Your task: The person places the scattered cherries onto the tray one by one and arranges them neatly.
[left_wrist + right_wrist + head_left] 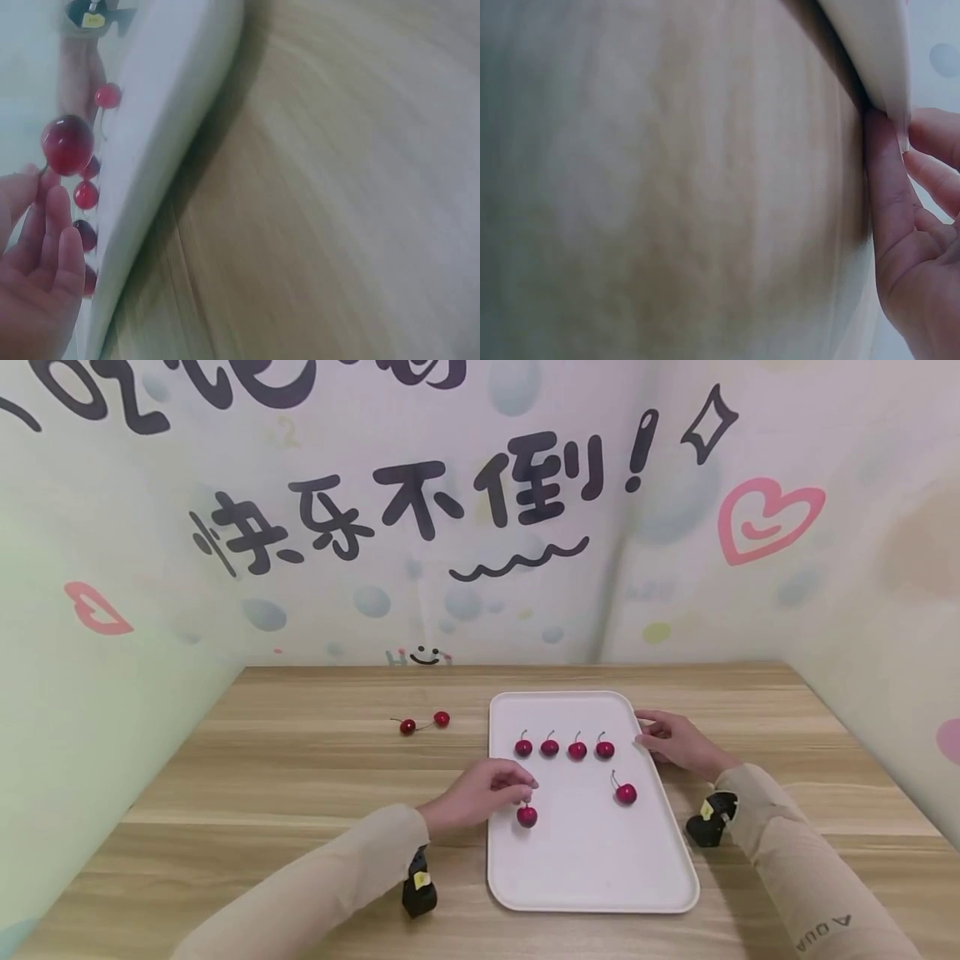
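My left hand [489, 787] pinches a red cherry [527, 816] by its stem at the left side of a white tray [577, 868]. The left wrist view shows this held cherry [67, 145] hanging off the fingertips, close to the tray's edge. At the tray's upper right side, my right hand [678, 743] grips the rim, with fingers on both sides of it in the right wrist view. A row of several cherries [550, 747] with upright stems lies across the tray's upper part. Another cherry [626, 793] sits lower, near the right rim.
Two cherries, one on the left [407, 727] and one on the right [442, 719], lie on the wooden table [300, 760] left of the tray. A wall [420, 602] with lettering and drawings stands behind the table, and side walls close in both ends.
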Demonstrator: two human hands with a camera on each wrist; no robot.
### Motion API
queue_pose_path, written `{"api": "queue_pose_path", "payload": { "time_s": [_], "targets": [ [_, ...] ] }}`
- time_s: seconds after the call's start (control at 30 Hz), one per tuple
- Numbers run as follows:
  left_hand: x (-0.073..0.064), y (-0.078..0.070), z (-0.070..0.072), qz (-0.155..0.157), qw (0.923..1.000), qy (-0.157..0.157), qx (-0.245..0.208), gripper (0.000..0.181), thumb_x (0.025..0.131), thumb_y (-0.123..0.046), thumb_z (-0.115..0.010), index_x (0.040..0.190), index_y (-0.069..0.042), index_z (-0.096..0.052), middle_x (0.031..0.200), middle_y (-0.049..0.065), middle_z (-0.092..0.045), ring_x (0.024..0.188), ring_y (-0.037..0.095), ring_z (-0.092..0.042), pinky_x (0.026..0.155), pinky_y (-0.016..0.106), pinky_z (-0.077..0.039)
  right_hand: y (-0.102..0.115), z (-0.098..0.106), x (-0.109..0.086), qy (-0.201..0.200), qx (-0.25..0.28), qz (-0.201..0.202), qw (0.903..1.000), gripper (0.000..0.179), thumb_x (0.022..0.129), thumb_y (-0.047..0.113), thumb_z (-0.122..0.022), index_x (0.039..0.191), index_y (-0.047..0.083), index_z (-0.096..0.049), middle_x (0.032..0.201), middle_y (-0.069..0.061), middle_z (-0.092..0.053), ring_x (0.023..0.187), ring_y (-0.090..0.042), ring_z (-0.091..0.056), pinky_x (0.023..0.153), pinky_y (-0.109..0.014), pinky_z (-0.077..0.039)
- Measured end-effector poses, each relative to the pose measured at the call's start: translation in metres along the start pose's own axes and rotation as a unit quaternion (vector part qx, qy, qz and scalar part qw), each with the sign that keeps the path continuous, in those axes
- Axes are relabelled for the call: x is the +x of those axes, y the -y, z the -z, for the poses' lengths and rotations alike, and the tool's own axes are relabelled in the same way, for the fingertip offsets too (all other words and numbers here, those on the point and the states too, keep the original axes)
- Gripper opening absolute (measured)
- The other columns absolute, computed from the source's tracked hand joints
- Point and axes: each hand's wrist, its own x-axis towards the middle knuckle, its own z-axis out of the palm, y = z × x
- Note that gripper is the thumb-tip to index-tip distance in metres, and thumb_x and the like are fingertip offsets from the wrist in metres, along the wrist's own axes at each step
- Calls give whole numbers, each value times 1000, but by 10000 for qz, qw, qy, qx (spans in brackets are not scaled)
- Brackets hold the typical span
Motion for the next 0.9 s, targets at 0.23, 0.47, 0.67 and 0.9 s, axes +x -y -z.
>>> {"api": "queue_pose_path", "payload": {
  "time_s": [0.23,0.47,0.67,0.9],
  "targets": [
    [19,-11,-14,111,9997,-216,16,13,85,-16,-60,92,-9,-67,87,-5,-62,75,8,-51,70,18,-44,1,0,0,-4,45,-45,10000,53,89,12,-52,134,-4,-29,106,-22,-48,90,-25,-52,77,-34,-48],
    [35,-29,-23,550,9981,-261,-127,13,83,-18,-62,90,-9,-68,75,-5,-60,67,7,-55,58,19,-44,2,1,-1,-40,-3,-87,10000,53,89,12,-53,134,-3,-30,107,-23,-48,91,-26,-52,77,-35,-48],
    [47,-30,-32,858,9957,-243,-242,11,80,-18,-66,84,-9,-70,71,-6,-61,64,6,-56,58,18,-44,1,1,-1,-13,-17,-125,9999,55,89,16,-54,135,-2,-30,108,-22,-48,92,-26,-52,79,-35,-48],
    [59,-26,-39,1013,9938,-344,-291,10,77,-14,-68,80,-5,-71,66,-4,-61,55,6,-57,54,16,-44,-1,1,0,-24,37,-104,9999,55,89,15,-54,135,-2,-29,107,-22,-49,91,-25,-52,78,-35,-48]
  ]
}}
